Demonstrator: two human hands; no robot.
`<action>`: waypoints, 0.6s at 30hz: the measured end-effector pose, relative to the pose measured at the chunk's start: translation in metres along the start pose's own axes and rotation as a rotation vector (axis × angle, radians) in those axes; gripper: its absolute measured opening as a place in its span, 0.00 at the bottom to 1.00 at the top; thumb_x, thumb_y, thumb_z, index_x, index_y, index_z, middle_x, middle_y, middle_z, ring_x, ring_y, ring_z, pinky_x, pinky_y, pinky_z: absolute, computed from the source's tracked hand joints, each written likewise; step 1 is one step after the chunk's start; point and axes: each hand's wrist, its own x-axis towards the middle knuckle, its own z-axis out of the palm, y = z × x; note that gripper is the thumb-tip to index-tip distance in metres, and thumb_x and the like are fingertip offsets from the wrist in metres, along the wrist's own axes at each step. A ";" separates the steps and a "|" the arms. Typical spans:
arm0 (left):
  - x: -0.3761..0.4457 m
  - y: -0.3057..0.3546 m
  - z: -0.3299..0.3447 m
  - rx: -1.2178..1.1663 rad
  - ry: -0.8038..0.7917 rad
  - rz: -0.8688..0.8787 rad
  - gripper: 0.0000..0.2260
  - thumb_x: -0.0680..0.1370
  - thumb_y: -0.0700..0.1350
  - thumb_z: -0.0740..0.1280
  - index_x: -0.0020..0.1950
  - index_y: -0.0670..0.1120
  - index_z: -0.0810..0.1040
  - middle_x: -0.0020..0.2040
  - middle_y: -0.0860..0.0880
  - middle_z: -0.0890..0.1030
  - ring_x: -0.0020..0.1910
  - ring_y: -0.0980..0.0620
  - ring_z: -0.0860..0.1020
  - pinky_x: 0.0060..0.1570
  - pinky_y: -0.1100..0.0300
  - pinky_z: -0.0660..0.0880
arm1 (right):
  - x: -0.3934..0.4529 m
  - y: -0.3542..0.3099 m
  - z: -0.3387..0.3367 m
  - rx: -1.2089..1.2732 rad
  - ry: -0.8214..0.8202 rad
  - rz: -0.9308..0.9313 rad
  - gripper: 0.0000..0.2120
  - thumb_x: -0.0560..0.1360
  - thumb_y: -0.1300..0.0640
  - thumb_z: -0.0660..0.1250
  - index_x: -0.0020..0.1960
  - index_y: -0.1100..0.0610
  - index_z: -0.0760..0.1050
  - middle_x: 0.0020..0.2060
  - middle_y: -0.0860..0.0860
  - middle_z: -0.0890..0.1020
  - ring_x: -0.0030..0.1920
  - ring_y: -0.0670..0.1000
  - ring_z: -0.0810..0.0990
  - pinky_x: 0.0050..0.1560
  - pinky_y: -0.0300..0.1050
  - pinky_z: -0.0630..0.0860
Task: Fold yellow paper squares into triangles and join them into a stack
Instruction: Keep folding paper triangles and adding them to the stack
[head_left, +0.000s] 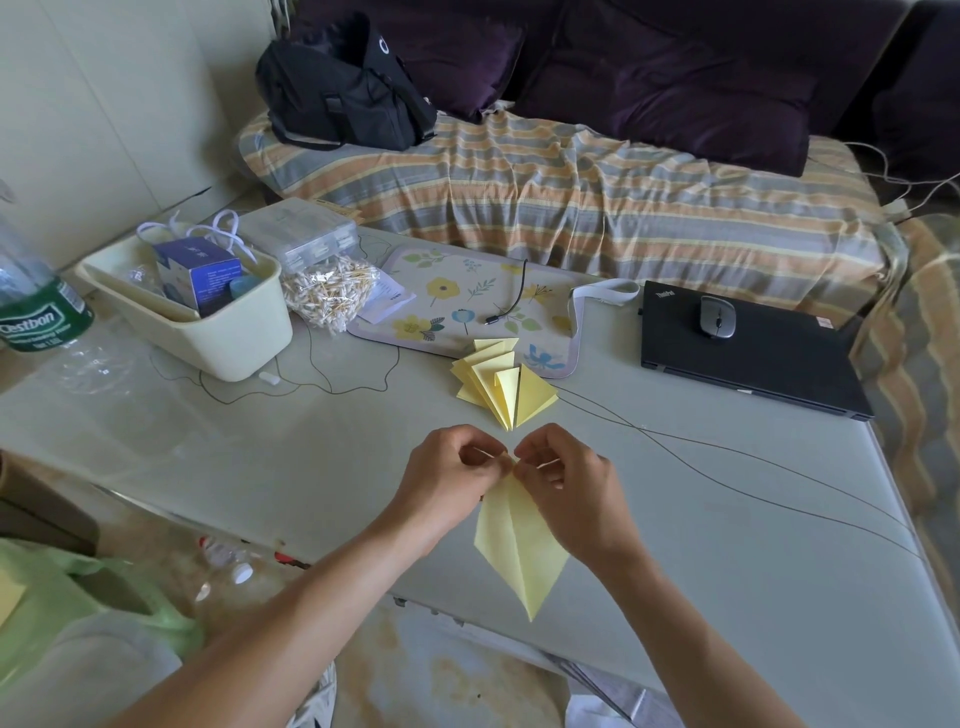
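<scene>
near the worktop (727, 597) edge lies a yellow kite-shaped folded paper (519, 551); the left hand (449, 478) and the right hand (569, 483) both pinch its far tip, so this fold looks unfinished. behind it, a fanned stack of joined yellow paper triangles (498, 384) is already made. further left, a cream plastic bin (239, 332) holds a blue carton (200, 275).
</scene>
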 end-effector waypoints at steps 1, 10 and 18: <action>0.001 -0.001 0.000 0.010 0.021 -0.003 0.02 0.75 0.48 0.74 0.47 0.53 0.84 0.41 0.53 0.85 0.42 0.55 0.83 0.41 0.63 0.77 | 0.000 0.000 0.001 -0.010 0.003 -0.044 0.03 0.76 0.59 0.73 0.47 0.55 0.80 0.41 0.44 0.83 0.44 0.40 0.80 0.41 0.27 0.73; 0.000 0.002 0.000 0.016 -0.009 0.002 0.04 0.76 0.46 0.72 0.49 0.53 0.84 0.43 0.52 0.85 0.42 0.54 0.83 0.49 0.56 0.82 | 0.000 0.005 0.004 -0.055 0.023 -0.078 0.03 0.76 0.60 0.72 0.48 0.54 0.84 0.39 0.44 0.85 0.42 0.40 0.82 0.44 0.30 0.77; -0.002 0.003 -0.001 0.040 -0.018 0.035 0.01 0.77 0.46 0.73 0.47 0.52 0.85 0.41 0.56 0.84 0.39 0.63 0.79 0.39 0.71 0.73 | 0.001 -0.001 -0.001 -0.078 0.042 0.071 0.08 0.78 0.61 0.66 0.45 0.53 0.83 0.37 0.44 0.84 0.40 0.33 0.79 0.36 0.27 0.70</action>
